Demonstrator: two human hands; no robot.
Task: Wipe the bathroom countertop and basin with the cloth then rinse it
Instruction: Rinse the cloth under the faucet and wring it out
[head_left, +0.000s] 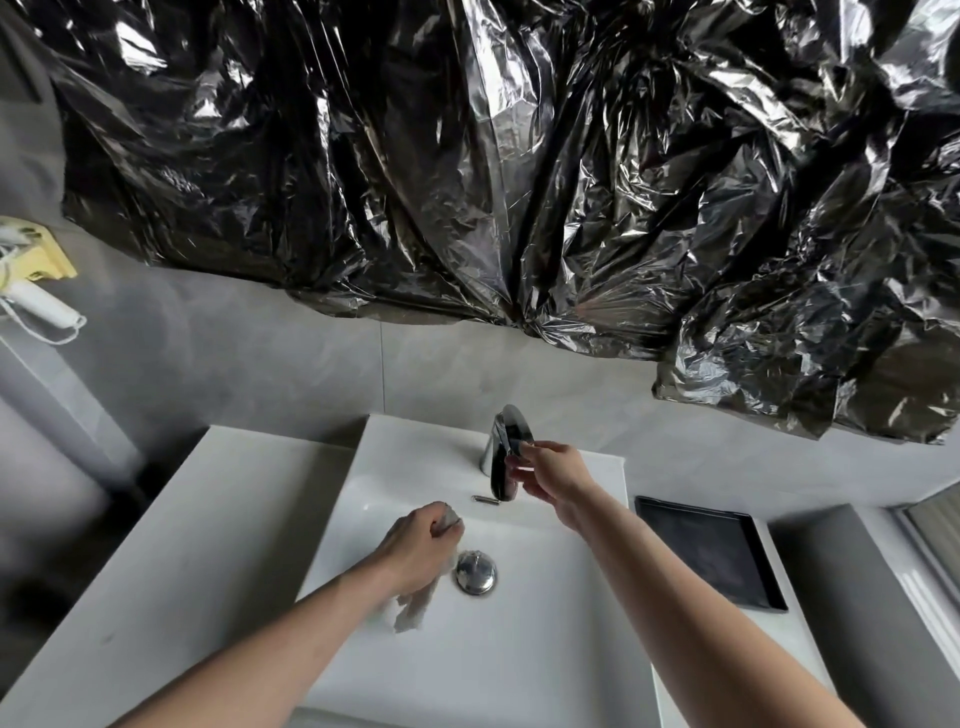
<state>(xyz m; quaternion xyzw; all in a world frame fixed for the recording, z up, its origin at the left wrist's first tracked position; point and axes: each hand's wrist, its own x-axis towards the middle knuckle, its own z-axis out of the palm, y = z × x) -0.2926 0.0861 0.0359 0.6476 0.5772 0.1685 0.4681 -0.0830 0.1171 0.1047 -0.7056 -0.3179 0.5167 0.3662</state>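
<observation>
Head view, looking down into a white square basin (545, 639) set in a white countertop (171, 525). The left hand (421, 545) is reaching into the basin, its fingers curling tightly around a bunched white cloth (415, 608); one small fold is showing above the knuckles and a loose tail is trailing below the fist onto the basin floor. The cloth is lying just to the left of the chrome drain plug (475, 571), which is sitting at the middle of the basin; whether the two are touching cannot be told. The right hand (550, 478) is stretching toward the back of the basin, its fingers pinching the lever of the chrome tap (506, 452) between thumb and fingertips. The tap is standing on the rear ledge of the basin, its spout pointing toward the drain plug. No water is showing at the spout. A black rectangular tray (711, 551) is resting on the countertop to the right of the basin. Crinkled black plastic sheeting (519, 171) is hanging on the grey wall (249, 364) above the basin. A white hair dryer (39, 306) is hanging on the wall far to the left of the basin.
</observation>
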